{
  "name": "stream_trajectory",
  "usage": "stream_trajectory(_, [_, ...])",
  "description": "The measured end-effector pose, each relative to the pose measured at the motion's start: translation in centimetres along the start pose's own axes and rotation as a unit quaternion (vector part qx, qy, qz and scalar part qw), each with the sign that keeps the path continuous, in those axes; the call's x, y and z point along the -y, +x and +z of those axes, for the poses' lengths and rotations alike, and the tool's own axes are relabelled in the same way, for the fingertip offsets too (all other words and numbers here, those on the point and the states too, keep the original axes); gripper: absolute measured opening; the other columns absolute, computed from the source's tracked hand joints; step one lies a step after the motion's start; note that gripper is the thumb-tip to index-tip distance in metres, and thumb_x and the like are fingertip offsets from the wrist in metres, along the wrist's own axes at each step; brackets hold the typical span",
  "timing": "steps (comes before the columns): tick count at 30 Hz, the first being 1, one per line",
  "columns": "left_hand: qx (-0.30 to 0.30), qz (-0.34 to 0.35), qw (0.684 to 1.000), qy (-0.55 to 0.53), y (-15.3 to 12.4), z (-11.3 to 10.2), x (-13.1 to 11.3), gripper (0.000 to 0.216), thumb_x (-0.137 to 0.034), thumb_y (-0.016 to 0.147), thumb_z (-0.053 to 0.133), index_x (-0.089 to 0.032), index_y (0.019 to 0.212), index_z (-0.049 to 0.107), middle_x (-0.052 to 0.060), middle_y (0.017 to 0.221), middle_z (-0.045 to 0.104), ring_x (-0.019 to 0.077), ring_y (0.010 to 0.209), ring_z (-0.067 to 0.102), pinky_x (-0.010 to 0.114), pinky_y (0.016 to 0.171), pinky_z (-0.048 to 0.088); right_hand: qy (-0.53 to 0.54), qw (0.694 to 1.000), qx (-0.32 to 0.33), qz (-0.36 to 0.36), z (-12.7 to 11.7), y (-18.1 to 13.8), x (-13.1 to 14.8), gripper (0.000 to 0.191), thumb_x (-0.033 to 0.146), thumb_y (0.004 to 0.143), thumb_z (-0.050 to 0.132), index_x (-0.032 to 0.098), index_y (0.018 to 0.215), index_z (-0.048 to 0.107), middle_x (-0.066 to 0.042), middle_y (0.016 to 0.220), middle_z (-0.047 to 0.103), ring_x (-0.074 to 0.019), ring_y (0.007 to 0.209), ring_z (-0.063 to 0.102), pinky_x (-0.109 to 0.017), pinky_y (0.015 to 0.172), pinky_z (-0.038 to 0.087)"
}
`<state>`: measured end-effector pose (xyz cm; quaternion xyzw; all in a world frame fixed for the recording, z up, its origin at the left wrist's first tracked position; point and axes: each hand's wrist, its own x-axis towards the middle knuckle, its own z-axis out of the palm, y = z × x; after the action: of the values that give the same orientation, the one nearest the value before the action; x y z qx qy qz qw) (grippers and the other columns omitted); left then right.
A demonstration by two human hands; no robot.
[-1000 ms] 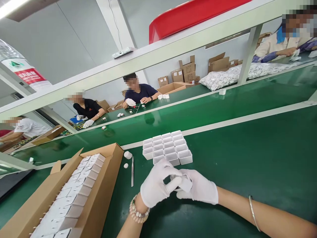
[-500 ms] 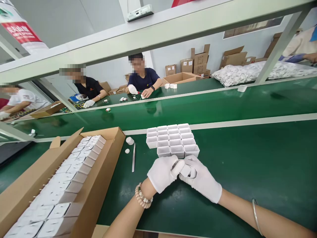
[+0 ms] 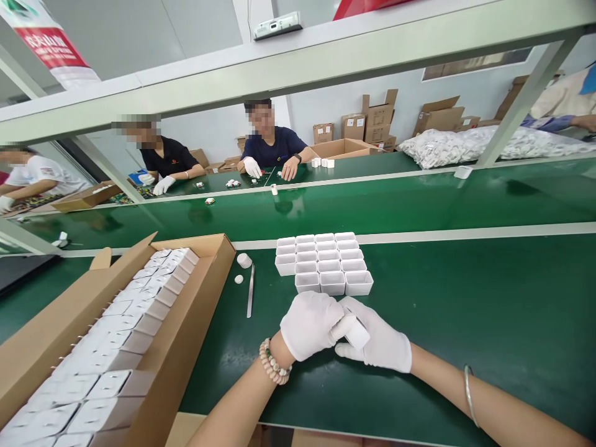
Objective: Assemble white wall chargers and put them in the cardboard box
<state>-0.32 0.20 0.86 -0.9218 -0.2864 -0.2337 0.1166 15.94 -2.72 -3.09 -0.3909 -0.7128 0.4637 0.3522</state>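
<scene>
Both my hands wear white gloves and meet around a small white plastic housing [image 3: 357, 335] above the green table. My left hand [image 3: 311, 326] grips its left side, fingers curled with the thumb along it. From the right, my right hand [image 3: 378, 335] wraps round the same piece, and its fingers partly hide it. Just beyond my hands stands a block of open white plastic cases [image 3: 332, 282], set in rows with their hollow sides up. Metal tweezers [image 3: 251, 292] lie to the left, beside a white round cap [image 3: 243, 260] and a small white disc [image 3: 239, 279].
A long cardboard box [image 3: 205, 298] with rows of white plug-like units [image 3: 112, 360] stands at my left. Past the pale rail runs a green conveyor [image 3: 372, 202]. Co-workers sit across it, one in a dark blue shirt [image 3: 274, 146]. A bag of white parts [image 3: 447, 146] lies at the far right.
The white housing has turned in my hands, showing a flat face now. My left fingers have shifted over it. Across the conveyor, a small white piece has appeared before the co-worker in dark blue.
</scene>
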Motion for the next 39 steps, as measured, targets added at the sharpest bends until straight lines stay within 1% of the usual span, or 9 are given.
stream_trajectory(4, [-0.021, -0.005, 1.0, 0.012, 0.1, 0.1, 0.4, 0.047, -0.035, 0.093, 0.034, -0.018, 0.051, 0.046, 0.001, 0.047, 0.046, 0.0138, 0.043, 0.037, 0.03, 0.047, 0.017, 0.002, 1.0, -0.011, -0.014, -0.1, -0.1, 0.3, 0.033, 0.018, 0.066, 0.067, 0.022, 0.091, 0.045, 0.001, 0.084, 0.053, -0.0152, 0.071, 0.052, -0.031, 0.065, 0.047])
stream_trajectory(8, [-0.008, -0.025, 1.0, 0.006, -0.1, 0.0, 1.0, 0.048, -0.035, 0.091, 0.038, -0.017, 0.047, 0.04, 0.0, 0.044, 0.043, 0.0122, 0.042, 0.033, 0.031, 0.048, 0.016, -0.008, 0.998, -0.039, -0.045, -0.2, -0.3, 0.4, 0.032, 0.017, 0.066, 0.064, 0.022, 0.091, 0.043, 0.001, 0.083, 0.051, -0.0141, 0.068, 0.048, -0.031, 0.065, 0.044])
stream_trajectory(12, [-0.009, -0.031, 0.999, -0.034, -0.1, 0.0, 0.8, 0.047, -0.037, 0.091, 0.037, -0.016, 0.049, 0.04, 0.0, 0.045, 0.043, 0.0117, 0.043, 0.033, 0.03, 0.047, 0.017, -0.033, 0.997, -0.043, -0.047, -0.1, -0.4, 0.4, 0.033, 0.019, 0.067, 0.064, 0.022, 0.091, 0.041, 0.001, 0.084, 0.052, -0.0148, 0.068, 0.049, -0.031, 0.063, 0.044])
stream_trajectory(17, [0.027, -0.058, 0.994, -0.09, 0.3, -0.1, 0.0, 0.053, -0.047, 0.092, 0.033, -0.016, 0.05, 0.04, -0.001, 0.046, 0.04, 0.0105, 0.043, 0.031, 0.027, 0.045, 0.021, -0.074, 0.994, -0.058, -0.049, 0.1, -0.4, -0.1, 0.032, 0.021, 0.067, 0.064, 0.023, 0.088, 0.04, 0.0, 0.083, 0.051, -0.0152, 0.067, 0.049, -0.03, 0.06, 0.042])
stream_trajectory(21, [0.037, -0.012, 0.993, -0.108, 0.5, 0.1, -0.2, 0.056, -0.042, 0.096, 0.023, -0.017, 0.05, 0.043, 0.0, 0.047, 0.044, 0.0119, 0.044, 0.032, 0.03, 0.047, 0.021, -0.103, 0.991, -0.059, -0.068, 0.3, -0.6, -0.6, 0.029, 0.021, 0.068, 0.063, 0.023, 0.087, 0.041, 0.0, 0.082, 0.05, -0.0147, 0.064, 0.048, -0.028, 0.056, 0.04])
stream_trajectory(24, [0.051, 0.018, 0.992, -0.115, 0.5, 0.3, -0.1, 0.06, -0.044, 0.097, 0.018, -0.017, 0.05, 0.044, 0.0, 0.048, 0.046, 0.0128, 0.045, 0.035, 0.031, 0.047, 0.023, -0.116, 0.989, -0.06, -0.068, 0.3, -0.6, -0.8, 0.026, 0.021, 0.07, 0.062, 0.023, 0.087, 0.042, 0.0, 0.08, 0.051, -0.0147, 0.063, 0.049, -0.028, 0.055, 0.039])
stream_trajectory(29, [0.06, -0.004, 0.994, -0.086, 0.6, 0.4, -0.2, 0.058, -0.043, 0.097, 0.019, -0.017, 0.053, 0.046, 0.001, 0.05, 0.048, 0.013, 0.046, 0.039, 0.031, 0.047, 0.025, -0.078, 0.994, -0.039, -0.063, 0.3, -0.4, -0.8, 0.03, 0.019, 0.069, 0.061, 0.023, 0.093, 0.043, 0.0, 0.082, 0.056, -0.0154, 0.065, 0.054, -0.028, 0.057, 0.042])
stream_trajectory(32, [0.064, -0.017, 0.993, -0.097, 0.6, 0.6, -0.3, 0.058, -0.043, 0.097, 0.019, -0.017, 0.054, 0.046, 0.0, 0.051, 0.049, 0.0123, 0.046, 0.041, 0.03, 0.047, 0.027, -0.066, 0.996, -0.027, -0.054, 0.3, -0.2, -0.7, 0.031, 0.02, 0.069, 0.062, 0.023, 0.092, 0.042, 0.0, 0.083, 0.057, -0.0157, 0.066, 0.055, -0.027, 0.057, 0.043])
stream_trajectory(39, [0.007, -0.02, 0.993, -0.113, 0.1, 1.2, -0.1, 0.054, -0.042, 0.098, 0.024, -0.017, 0.057, 0.048, 0.0, 0.053, 0.048, 0.0118, 0.047, 0.043, 0.028, 0.048, 0.03, -0.053, 0.998, -0.016, -0.038, 0.0, -0.2, -0.4, 0.029, 0.022, 0.068, 0.061, 0.023, 0.091, 0.042, 0.0, 0.081, 0.057, -0.0155, 0.064, 0.055, -0.027, 0.056, 0.043])
